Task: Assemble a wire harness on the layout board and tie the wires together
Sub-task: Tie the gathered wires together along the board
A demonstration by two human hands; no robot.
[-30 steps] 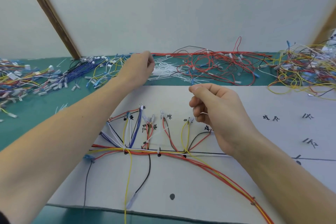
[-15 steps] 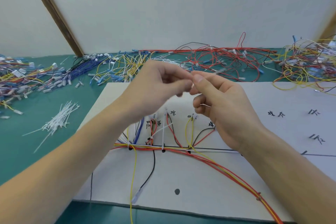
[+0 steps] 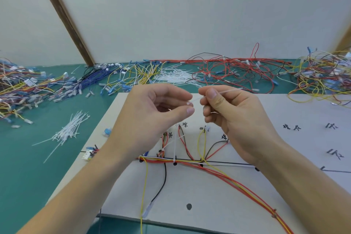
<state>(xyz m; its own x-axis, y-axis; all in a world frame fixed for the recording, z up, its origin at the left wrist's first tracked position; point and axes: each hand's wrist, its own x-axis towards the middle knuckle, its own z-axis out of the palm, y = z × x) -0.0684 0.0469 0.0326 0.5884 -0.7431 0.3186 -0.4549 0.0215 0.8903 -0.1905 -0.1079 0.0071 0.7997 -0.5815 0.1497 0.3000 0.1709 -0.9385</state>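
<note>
While both hands are raised above the layout board [image 3: 247,192], a single white cable tie [image 3: 218,94] is held between them in the head view. Its head end is pinched by the thumb and forefinger of the left hand [image 3: 152,118], the other fingers being loosely curled. Its strap is pinched by the thumb and forefinger of the right hand [image 3: 233,118], whose remaining fingers are curled in, and the free tail is seen running up and to the right past that hand. The two hands are set close together but apart, with the tie spanning the gap between the fingertips.

Below the hands, the wire harness [image 3: 190,161] is laid on the white board: red, yellow, black and white wires are gathered along a drawn black line, short branches are fanned upward toward handwritten marks, and a red and yellow bundle is carried off toward the lower right corner. A yellow wire and a black wire are hung down toward the near edge.

To the left of the board, a small heap of cable ties [image 3: 70,131] is spread on the green surface [image 3: 28,167]. Beyond the board, a further pile of white ties [image 3: 176,77] is seen among loose red wires [image 3: 237,74], with mixed wire piles [image 3: 24,89] at far left.
</note>
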